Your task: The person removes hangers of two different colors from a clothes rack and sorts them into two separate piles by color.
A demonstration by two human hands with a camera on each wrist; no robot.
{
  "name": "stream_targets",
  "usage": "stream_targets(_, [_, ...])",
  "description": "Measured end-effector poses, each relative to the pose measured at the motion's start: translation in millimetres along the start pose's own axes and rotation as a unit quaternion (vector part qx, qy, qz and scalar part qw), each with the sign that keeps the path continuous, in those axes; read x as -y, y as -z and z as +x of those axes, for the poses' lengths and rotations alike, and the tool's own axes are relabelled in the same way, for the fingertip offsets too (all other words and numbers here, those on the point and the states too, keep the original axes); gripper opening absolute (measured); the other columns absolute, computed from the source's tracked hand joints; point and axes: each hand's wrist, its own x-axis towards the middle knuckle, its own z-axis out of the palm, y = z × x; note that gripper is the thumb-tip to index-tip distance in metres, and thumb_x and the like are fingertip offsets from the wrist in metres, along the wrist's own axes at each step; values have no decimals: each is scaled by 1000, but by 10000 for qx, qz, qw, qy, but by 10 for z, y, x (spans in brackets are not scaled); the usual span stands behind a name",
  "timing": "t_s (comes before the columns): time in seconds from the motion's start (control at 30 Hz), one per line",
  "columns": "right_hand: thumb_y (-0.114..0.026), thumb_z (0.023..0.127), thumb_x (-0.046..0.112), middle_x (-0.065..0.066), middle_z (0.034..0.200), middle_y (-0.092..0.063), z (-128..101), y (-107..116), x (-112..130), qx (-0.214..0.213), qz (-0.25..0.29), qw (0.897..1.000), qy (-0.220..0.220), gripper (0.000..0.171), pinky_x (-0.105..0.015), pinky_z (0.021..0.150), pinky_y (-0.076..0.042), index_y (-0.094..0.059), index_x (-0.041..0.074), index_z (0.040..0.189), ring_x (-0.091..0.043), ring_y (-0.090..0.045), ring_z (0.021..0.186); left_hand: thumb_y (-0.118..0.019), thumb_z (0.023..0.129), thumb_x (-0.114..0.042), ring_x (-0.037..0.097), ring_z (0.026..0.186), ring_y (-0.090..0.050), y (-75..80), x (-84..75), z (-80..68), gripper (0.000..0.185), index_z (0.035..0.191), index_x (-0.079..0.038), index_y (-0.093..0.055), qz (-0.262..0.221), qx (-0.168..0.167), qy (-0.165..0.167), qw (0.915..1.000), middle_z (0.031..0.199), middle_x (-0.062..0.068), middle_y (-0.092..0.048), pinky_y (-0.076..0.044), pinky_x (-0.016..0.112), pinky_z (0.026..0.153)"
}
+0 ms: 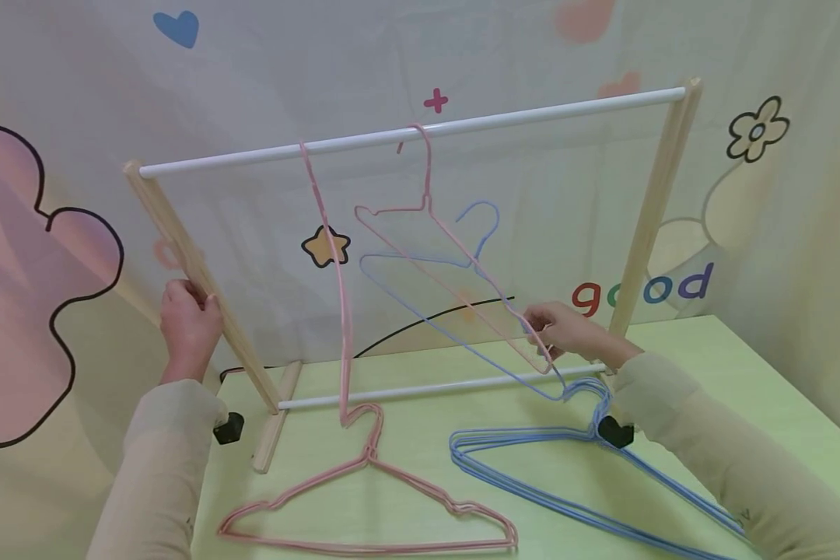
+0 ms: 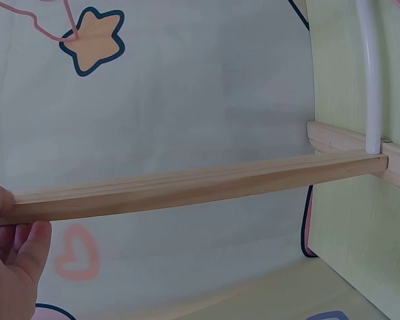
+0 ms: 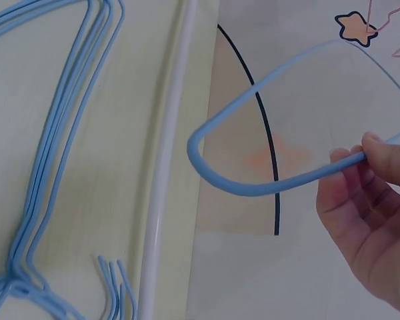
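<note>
In the head view my left hand (image 1: 190, 323) grips the left wooden post (image 1: 175, 229) of a hanger rack, thumb and fingers on either side. My right hand (image 1: 567, 330) pinches a blue hanger (image 3: 253, 189) near one end of its frame. That hanger is raised off the table, its hook pointing up below the white top rail (image 1: 546, 116) and apart from it. From this rail hang two pink hangers: one seen nearly edge-on (image 1: 344, 311) towards the left, another (image 1: 428, 167) near the middle. The second overlaps the held blue hanger in the head view.
On the pale green table (image 1: 728, 381), several stacked pink hangers (image 1: 308, 546) lie in front of the rack. Several blue hangers (image 1: 511, 432) lie together at the right. A white lower rod (image 1: 427, 386) joins the posts near the tabletop. Behind hangs a printed curtain (image 1: 252, 78).
</note>
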Motion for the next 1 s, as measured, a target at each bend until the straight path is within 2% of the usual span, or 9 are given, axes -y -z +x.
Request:
stream_targets(0.27, [-50,87,3,-5,71,-40,-279,169,-115,575,-126,9983,-40,11,-27,52,-41,-40,-2,84,-18,-44,59,-44,88,-14,37,90,-43,-3,-2,21,27,106,5,-38,13,35,33,10000,101,21,-42,-36,44,78])
stream_targets(0.5, [-50,86,3,-5,71,-43,-516,224,-238,652,-218,9973,-248,8,-26,52,-42,-43,0,86,-16,-45,59,-42,89,-15,37,95,-42,16,-13,11,29,110,5,-37,-3,161,172,9997,105,22,-42,-37,44,80])
stream_targets(0.7, [-49,86,2,-5,72,-43,-780,250,-358,904,-189,9951,-355,9,-26,52,-42,-43,-4,86,-14,-45,60,-42,89,-15,36,94,-42,15,-4,10,30,111,5,-36,-1,206,186,9996,104,22,-41,-36,44,79])
stream_targets(1.0, [-50,88,10,0,71,-48,-1082,254,-552,1191,-64,9927,-179,12,-25,51,-44,-44,0,86,-11,-49,59,-43,89,-15,38,94,-42,1,8,3,29,109,5,-37,18,103,135,9999,103,22,-42,-36,45,80])
